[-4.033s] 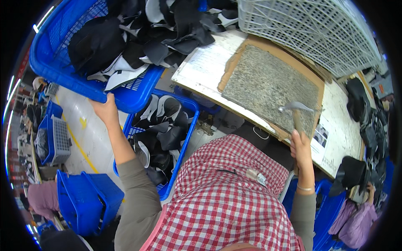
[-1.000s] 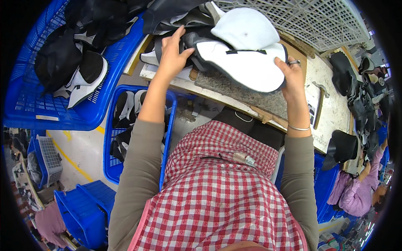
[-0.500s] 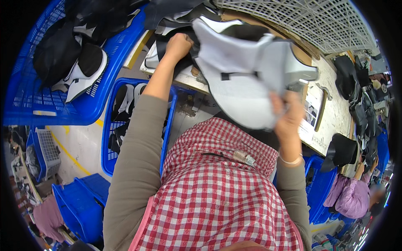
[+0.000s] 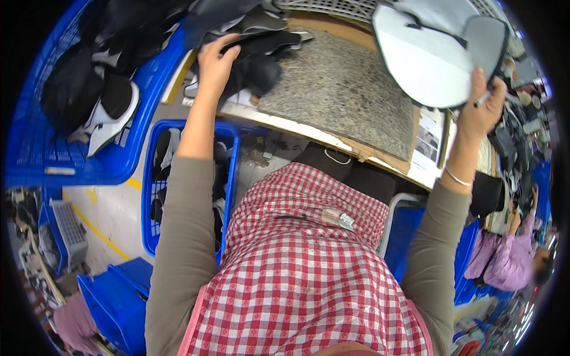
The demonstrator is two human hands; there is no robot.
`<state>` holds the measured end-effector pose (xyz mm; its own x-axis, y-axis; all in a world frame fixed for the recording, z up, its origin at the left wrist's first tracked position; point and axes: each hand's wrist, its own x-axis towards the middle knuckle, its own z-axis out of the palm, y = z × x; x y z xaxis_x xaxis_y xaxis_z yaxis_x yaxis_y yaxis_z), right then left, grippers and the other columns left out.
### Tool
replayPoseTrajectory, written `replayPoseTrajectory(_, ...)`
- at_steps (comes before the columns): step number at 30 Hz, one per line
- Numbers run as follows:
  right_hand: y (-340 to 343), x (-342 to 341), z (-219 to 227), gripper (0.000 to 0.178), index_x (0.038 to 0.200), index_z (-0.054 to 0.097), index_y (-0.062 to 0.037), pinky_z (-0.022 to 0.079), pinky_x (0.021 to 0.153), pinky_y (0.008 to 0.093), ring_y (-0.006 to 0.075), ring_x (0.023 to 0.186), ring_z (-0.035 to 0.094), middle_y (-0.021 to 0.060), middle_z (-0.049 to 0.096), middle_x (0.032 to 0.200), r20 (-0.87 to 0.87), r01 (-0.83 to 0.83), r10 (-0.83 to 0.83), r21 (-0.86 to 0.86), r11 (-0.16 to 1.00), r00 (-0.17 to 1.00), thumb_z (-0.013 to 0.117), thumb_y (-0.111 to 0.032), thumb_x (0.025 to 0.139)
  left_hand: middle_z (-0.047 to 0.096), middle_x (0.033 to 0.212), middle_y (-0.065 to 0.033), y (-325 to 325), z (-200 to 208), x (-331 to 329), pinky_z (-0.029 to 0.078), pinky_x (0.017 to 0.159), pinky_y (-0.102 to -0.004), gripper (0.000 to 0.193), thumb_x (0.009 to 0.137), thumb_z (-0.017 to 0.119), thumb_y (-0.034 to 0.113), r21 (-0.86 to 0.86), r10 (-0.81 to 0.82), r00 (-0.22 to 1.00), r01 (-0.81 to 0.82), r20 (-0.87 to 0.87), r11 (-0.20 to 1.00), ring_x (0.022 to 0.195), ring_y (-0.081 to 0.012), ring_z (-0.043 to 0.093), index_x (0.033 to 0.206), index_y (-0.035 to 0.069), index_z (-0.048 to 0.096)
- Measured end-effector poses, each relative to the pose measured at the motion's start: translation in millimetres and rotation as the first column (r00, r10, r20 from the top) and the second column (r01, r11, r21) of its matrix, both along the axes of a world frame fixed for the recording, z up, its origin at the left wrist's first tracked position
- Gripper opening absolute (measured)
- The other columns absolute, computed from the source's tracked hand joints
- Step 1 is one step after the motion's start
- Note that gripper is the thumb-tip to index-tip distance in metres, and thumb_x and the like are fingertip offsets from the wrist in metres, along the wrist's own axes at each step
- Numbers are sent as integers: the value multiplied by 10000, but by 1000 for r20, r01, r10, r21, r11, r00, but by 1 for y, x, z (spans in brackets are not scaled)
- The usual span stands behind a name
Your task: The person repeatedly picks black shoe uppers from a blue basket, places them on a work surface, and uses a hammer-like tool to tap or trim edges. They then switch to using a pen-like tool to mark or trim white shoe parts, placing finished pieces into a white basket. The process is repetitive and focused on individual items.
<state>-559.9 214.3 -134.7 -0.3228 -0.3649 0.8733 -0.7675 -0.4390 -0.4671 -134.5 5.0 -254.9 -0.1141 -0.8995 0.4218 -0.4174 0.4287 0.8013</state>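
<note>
My right hand (image 4: pixel 480 110) is raised over the right side of the bench, fingers closed on a flat shoe upper (image 4: pixel 430 59). The upper shows a white and grey inner face, dark edges and a short black strip. A slim pen-like item (image 4: pixel 482 99) also pokes out between the same fingers. At the bench's left end my left hand (image 4: pixel 215 64) has its thumb and fingers apart, with nothing seen in it. Beside it lie black upper pieces (image 4: pixel 255 71) in a loose pile; whether the fingertips touch them I cannot tell.
A speckled stone slab (image 4: pixel 338 89) covers the bench middle, with a printed sheet (image 4: pixel 426 145) at its right. Blue crates (image 4: pixel 145 196) holding black and white pieces stand at left. A white plastic basket (image 4: pixel 332 7) is behind. Another person (image 4: pixel 507 258) sits at far right.
My right hand has carried the upper from the bench middle up to the right, uncovering the slab. My left hand has moved slightly left and its fingers have opened.
</note>
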Motion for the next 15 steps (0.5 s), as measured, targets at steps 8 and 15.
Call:
replayPoseTrajectory(8,12,19,-167,338,1225,627,-16,507,909,348,240,1002,647,139,700,1072,144,55,-148,511,858,978,652,-298,1039,722,1167,-57,98,-2,-135,526,960,-421,394,811,628,-97,-402,-667,647,758,369,513,1099,-311,648,1133,104,734)
replayPoseTrajectory(15,84,6,-152,505,1155,626,-6,337,555,220,58,617,397,-8,505,739,420,69,-230,364,929,878,368,-439,1135,641,1279,-25,94,-44,-234,454,1074,-420,432,884,758,231,23,-651,456,808,606,588,1224,-245,547,1311,276,710)
